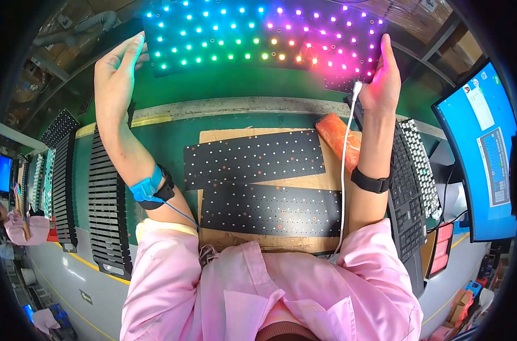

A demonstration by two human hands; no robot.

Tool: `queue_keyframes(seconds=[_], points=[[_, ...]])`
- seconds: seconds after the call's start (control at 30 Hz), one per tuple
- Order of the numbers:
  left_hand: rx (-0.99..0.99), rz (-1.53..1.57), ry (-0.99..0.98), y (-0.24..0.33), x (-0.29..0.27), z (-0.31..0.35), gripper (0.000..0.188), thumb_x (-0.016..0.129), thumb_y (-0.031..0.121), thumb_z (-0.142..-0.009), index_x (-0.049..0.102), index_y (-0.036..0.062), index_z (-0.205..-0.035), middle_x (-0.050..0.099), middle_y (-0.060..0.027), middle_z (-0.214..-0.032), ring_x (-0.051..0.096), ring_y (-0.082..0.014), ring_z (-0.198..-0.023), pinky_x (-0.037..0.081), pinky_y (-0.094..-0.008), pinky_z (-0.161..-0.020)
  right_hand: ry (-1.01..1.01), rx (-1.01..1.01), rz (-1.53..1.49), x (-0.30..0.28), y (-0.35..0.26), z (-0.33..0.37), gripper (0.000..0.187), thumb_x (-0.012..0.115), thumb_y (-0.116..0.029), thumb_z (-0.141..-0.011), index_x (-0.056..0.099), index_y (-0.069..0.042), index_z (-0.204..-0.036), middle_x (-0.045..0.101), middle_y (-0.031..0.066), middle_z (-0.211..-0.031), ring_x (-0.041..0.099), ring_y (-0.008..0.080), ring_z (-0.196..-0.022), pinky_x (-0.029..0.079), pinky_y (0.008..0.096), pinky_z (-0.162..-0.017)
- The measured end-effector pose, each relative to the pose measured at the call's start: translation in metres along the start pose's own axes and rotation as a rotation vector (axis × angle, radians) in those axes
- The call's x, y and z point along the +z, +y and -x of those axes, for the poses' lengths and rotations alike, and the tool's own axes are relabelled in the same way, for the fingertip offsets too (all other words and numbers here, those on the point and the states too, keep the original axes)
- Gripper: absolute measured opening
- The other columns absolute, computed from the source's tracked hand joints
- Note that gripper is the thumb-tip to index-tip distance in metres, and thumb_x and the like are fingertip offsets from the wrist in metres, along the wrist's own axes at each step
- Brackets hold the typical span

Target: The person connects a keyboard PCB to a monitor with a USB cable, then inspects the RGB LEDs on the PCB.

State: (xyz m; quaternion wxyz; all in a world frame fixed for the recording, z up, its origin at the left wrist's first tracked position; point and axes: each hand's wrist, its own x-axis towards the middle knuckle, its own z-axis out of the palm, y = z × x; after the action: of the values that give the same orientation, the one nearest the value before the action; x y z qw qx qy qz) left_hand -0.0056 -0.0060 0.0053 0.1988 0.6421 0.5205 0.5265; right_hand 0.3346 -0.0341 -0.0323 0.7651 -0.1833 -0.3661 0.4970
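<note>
The lit circuit board (244,34) is held up beyond the far side of the green desk (179,128), at the top of the view, its long axis running left to right between the two hands and its lit face toward the wearer. Its short ends point to the left and right; the lights run from blue and green at the left through orange along the lower middle to pink at the right. The left hand (115,71) grips the left short end, thumb pointing upward and the other fingers bent in at the edge, partly hidden. The right hand (382,82) grips the right short end, thumb also upright along it, the remaining fingers mostly out of sight, so their spread cannot be told. A white cable (345,165) meets the board near its lower right corner, its plug pointing upward, and drops past the inside of the right forearm. Below, two unlit black boards (272,210) lie on cardboard (247,240), their long axes also roughly left to right, the farther one slightly skewed. An orange package (341,136) lies slantwise at their right, near a black keyboard (406,199) and a monitor (483,159).
</note>
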Motion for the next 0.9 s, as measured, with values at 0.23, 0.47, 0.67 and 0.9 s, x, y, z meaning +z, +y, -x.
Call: queue_keyframes(seconds=[0.23, 0.47, 0.67, 0.9], points=[[1.0, -0.408, 0.282, 0.027, 0.088, 0.003, 0.073, 0.066, 0.038, -0.063, 0.037, 0.0106, -0.123, 0.036, -0.0158, -0.12, 0.034, -0.0301, -0.11, 0.025, -0.0425, -0.092, 0.129, -0.033, 0.304, 0.029, 0.003, 0.017, 0.029, 0.043, -0.026, -0.088, 0.054, -0.002, -0.098, 0.058, 0.0047, -0.092, 0.056, 0.0123, -0.081, 0.044, 0.0259, -0.074], [0.992, -0.36, 0.019, 0.043, 0.113, 0.033, 0.066, 0.068, 0.034, -0.06, 0.044, 0.018, -0.119, 0.048, -0.0121, -0.101, 0.042, -0.0281, -0.1, 0.03, -0.0407, -0.087, 0.003, 0.128, 0.37, 0.048, 0.006, 0.029, 0.031, 0.042, -0.027, -0.088, 0.053, 0.0, -0.1, 0.059, 0.0079, -0.089, 0.057, 0.0137, -0.079, 0.045, 0.0242, -0.068], [0.699, -0.513, -0.223, 0.057, 0.079, 0.021, 0.078, 0.065, 0.037, -0.061, 0.032, 0.0095, -0.126, 0.035, -0.0188, -0.119, 0.031, -0.0335, -0.113, 0.021, -0.0489, -0.094, -0.229, 0.378, 0.879, 0.062, -0.001, 0.041, 0.029, 0.042, -0.025, -0.088, 0.056, 0.0, -0.088, 0.054, 0.0019, -0.061, 0.049, 0.0074, -0.05, 0.038, 0.0191, -0.045], [0.777, -0.496, -0.045, -0.007, 0.1, -0.008, 0.083, 0.072, 0.042, -0.045, 0.044, 0.0217, -0.12, 0.048, -0.0098, -0.106, 0.045, -0.0274, -0.101, 0.034, -0.0416, -0.084, -0.146, 0.282, 0.694, 0.052, 0.058, 0.047, 0.027, 0.041, -0.025, -0.089, 0.053, -0.003, -0.079, 0.036, -0.0035, -0.045, 0.031, 0.0048, -0.037, 0.024, 0.0187, -0.036]])
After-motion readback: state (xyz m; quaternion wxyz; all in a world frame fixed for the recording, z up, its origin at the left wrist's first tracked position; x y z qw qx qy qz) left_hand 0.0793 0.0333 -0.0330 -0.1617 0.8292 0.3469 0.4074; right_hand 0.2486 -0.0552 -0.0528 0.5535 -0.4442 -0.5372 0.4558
